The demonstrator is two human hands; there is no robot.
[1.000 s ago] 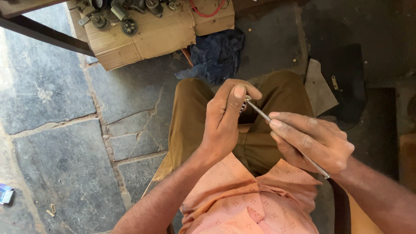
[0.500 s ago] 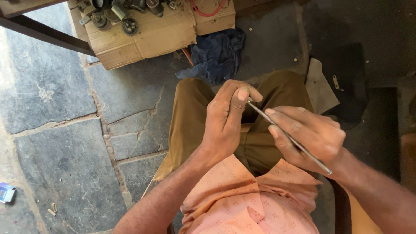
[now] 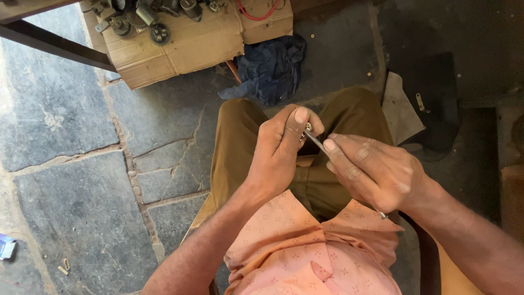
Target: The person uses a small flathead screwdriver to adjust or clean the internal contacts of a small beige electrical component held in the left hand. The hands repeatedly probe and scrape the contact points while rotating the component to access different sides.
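Fingers [image 3: 297,117] of left hand [image 3: 278,153] pinched small metal part [image 3: 309,127]; right hand [image 3: 374,172] gripped thin metal tool [image 3: 316,141], tip at part's 4 o'clock. Best kept tool steady, part braced.

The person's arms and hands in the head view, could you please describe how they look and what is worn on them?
Both forearms are bare, with no sleeve reaching them. The left hand and right hand wear no gloves, and no rings, watch or bracelets show. The thumbnail on the left hand is short and plain. A salmon-pink shirt with a small pattern covers the torso.

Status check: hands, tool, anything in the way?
Left hand pinching a small metal part. Right hand gripping thin metal rod, tip at the part. Nothing between the hands.
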